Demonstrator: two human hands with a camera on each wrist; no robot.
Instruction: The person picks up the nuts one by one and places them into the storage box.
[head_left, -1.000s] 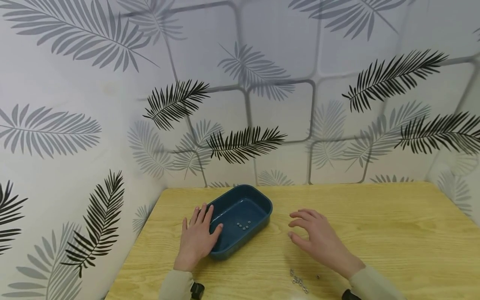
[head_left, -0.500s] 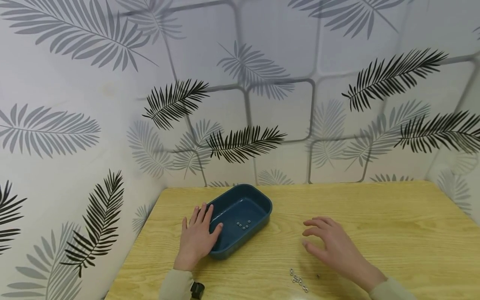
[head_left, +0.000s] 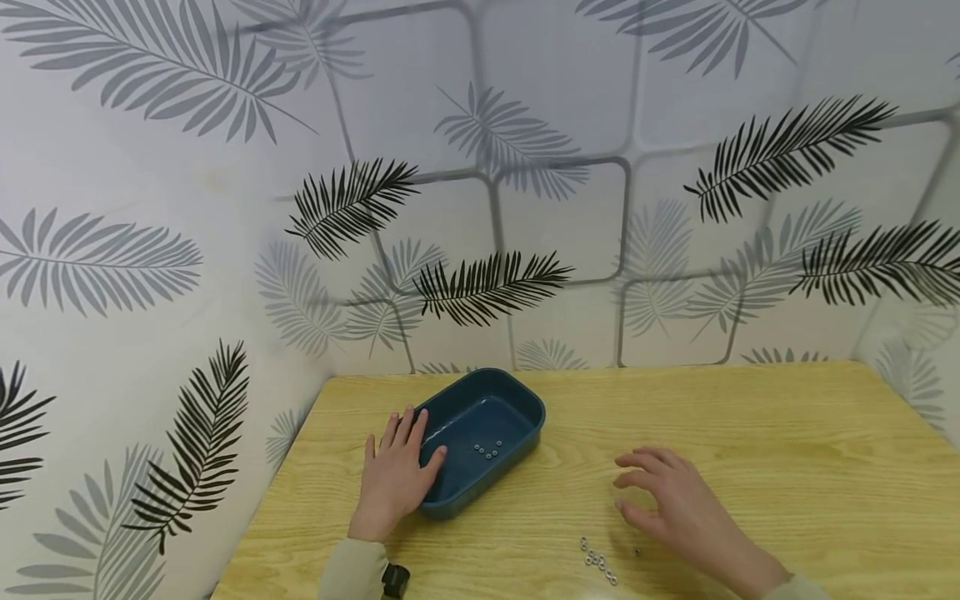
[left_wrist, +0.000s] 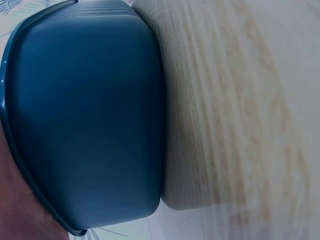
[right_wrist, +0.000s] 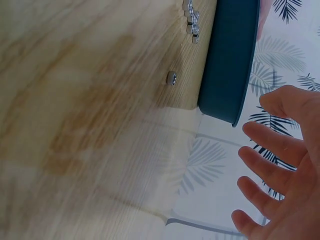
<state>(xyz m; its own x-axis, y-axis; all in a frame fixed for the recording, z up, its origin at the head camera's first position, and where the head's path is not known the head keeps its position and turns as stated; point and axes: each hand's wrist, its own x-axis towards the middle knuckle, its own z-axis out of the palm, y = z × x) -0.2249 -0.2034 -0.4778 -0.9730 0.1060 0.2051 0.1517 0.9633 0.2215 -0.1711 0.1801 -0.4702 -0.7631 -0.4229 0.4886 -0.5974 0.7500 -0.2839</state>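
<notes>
- The left hand [head_left: 393, 479] lies flat on the tabletop [head_left: 750, 450], fingers straight and close together, with the thumb set against the near left wall of the blue tray [head_left: 525, 404]. It pinches nothing; it looks to be steadying the tray.
- The tray sits at the tabletop's left rear, turned at an angle. The left wrist view shows only its dark outer wall [left_wrist: 90, 115] resting on the wood.
- Inside the tray lie a few small metal nuts [head_left: 487, 451], loosely grouped on the floor near its middle.
- The right hand [head_left: 675, 508] hovers over the tabletop to the right of the tray, well apart from it. Its fingers are spread and gently bent, and in the right wrist view the fingers [right_wrist: 272, 172] are splayed and hold nothing.
- A little cluster of loose nuts [head_left: 597, 561] lies on the wood near the front edge, just left of the right hand. A single nut [right_wrist: 172, 78] sits apart from that cluster, nearer the hand.
- As I judge it, the sorting is partly done: a few nuts are in the tray, and about as many or more wait on the tabletop.
- What is left, by my reading, is to pick up the loose pieces and carry them to the tray.
</notes>
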